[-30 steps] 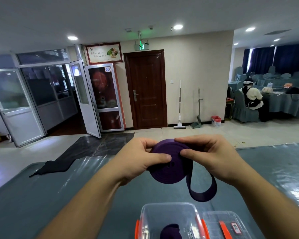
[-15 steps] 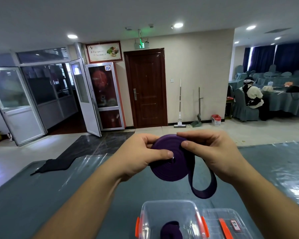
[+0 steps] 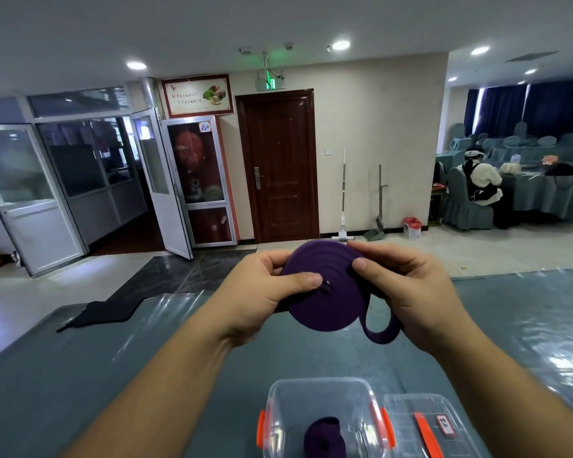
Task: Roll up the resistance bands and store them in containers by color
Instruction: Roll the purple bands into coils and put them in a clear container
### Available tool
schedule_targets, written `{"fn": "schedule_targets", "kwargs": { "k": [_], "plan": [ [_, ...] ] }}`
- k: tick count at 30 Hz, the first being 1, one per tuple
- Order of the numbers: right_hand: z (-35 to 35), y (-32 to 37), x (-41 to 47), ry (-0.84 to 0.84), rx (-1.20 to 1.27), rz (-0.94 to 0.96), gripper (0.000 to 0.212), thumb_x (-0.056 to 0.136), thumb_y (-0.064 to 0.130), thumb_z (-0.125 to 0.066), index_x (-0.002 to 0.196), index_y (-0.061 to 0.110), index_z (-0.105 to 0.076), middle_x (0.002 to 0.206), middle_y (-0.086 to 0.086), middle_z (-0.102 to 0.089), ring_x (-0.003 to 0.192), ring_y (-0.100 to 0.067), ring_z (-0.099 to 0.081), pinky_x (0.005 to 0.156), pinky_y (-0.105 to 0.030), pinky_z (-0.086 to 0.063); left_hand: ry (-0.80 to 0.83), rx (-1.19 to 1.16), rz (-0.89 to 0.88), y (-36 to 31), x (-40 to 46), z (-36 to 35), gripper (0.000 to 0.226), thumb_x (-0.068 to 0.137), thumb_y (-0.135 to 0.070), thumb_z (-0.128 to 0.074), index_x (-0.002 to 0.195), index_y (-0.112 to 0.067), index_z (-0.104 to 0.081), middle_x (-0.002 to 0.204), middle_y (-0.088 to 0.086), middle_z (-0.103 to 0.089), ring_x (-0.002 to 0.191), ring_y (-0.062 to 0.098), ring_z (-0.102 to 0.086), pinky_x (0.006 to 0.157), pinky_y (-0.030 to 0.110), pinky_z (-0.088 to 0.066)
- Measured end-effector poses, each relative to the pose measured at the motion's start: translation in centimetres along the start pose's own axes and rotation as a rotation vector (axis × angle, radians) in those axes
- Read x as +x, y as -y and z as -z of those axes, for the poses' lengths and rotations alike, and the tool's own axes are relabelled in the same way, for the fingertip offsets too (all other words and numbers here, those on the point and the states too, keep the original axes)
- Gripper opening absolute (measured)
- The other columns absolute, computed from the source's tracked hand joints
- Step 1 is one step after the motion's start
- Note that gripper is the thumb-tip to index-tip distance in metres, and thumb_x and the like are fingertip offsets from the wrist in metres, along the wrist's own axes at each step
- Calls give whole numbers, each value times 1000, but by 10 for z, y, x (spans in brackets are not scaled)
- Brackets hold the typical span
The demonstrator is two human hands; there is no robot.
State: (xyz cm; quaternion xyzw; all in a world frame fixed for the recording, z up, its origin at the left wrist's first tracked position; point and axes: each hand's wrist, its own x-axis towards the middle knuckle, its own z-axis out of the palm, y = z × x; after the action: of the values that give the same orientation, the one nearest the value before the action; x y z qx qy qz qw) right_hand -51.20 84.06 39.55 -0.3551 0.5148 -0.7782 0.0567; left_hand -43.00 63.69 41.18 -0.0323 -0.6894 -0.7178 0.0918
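Table [image 3: 80,375]: grey-blue, plastic-covered | room: brown door [image 3: 278,163], tiled floor [image 3: 477,252]

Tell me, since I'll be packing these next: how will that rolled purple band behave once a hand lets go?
The purple band is probably floppy: its loose tail hangs in a limp loop. The coil likely springs open unless pinched, as the left hand and right hand both clamp it. Set on edge, it might roll.

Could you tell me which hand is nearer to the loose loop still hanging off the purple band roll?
The right hand. The loose loop hangs just below and beside its palm, on the roll's right side. The left hand grips the roll's opposite, left edge.
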Motion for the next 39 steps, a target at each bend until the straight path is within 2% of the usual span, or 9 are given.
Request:
{"fn": "schedule_targets", "kwargs": {
  "k": [5, 11, 16, 19, 22, 26, 31, 36, 39],
  "plan": [
    [-2, -4, -4, -97, 40, 31, 31, 80, 15, -72, 110, 17, -80, 109, -9, -80, 103, -25, -77, 81, -25, -61, -63, -132, -28, 11, -1, -10, 37, 77, -13, -85, 114, -16, -79, 113, 15, -78, 99, 26, -76, 76, 32, -62],
    [0, -5, -7, -34, -40, 11, 30, 80, 15, -72, 109, 16, -79, 106, -10, -80, 102, -27, -77, 81, -25, -62, 11, 127, 50, -1, -4, -1, 36, 79, -6, -86, 113, -14, -77, 106, 14, -80, 96, 30, -78, 74, 30, -63],
    [-4, -10, -8, -116, 2, 52, 29, 80, 21, -74, 107, 24, -81, 110, -6, -80, 106, -23, -76, 86, -31, -62, -58, -87, 15, 13, -3, -10, 41, 74, -14, -86, 114, -16, -79, 111, 14, -79, 96, 24, -77, 74, 31, -62],
    [1, -10, -10, -110, -56, -1, 27, 79, 22, -73, 105, 24, -82, 106, -6, -81, 101, -24, -77, 85, -35, -64, -47, -55, 53, 19, -3, -10, 42, 74, -12, -86, 115, -16, -77, 111, 14, -79, 95, 26, -78, 73, 31, -61],
    [6, -9, -10, -31, -135, -49, 32, 78, 23, -73, 109, 20, -79, 105, -5, -81, 101, -24, -77, 80, -29, -63, 24, 56, 96, 14, -2, -4, 45, 75, -12, -86, 118, -13, -74, 109, 16, -79, 97, 32, -78, 74, 32, -62],
    [3, -12, -10, -130, -44, -9, 24, 76, 25, -76, 100, 26, -83, 102, -8, -81, 92, -25, -78, 70, -31, -61, -25, -34, 46, 16, 0, -6, 46, 74, -12, -86, 119, -9, -74, 110, 18, -78, 97, 31, -78, 74, 31, -62],
    [5, -22, -11, -179, 68, 10, 33, 81, 17, -71, 112, 14, -77, 109, -9, -80, 102, -25, -77, 78, -27, -62, -93, -116, 9, 28, 3, -14, 39, 76, -14, -84, 114, -15, -78, 112, 14, -78, 96, 25, -77, 72, 31, -61],
    [9, -24, -12, -168, 38, -34, 31, 79, 17, -72, 109, 13, -77, 103, -10, -81, 94, -24, -79, 72, -25, -62, -65, 31, 64, 26, 5, -7, 46, 73, -16, -88, 116, -11, -75, 107, 14, -79, 95, 30, -78, 72, 32, -62],
    [7, -29, -13, -207, 95, -25, 30, 79, 18, -73, 107, 8, -70, 96, -14, -80, 79, -21, -78, 63, -24, -60, -94, -42, 30, 34, 5, -9, 39, 76, -17, -86, 114, -13, -77, 109, 15, -79, 98, 31, -78, 74, 33, -62]
  ]
}}
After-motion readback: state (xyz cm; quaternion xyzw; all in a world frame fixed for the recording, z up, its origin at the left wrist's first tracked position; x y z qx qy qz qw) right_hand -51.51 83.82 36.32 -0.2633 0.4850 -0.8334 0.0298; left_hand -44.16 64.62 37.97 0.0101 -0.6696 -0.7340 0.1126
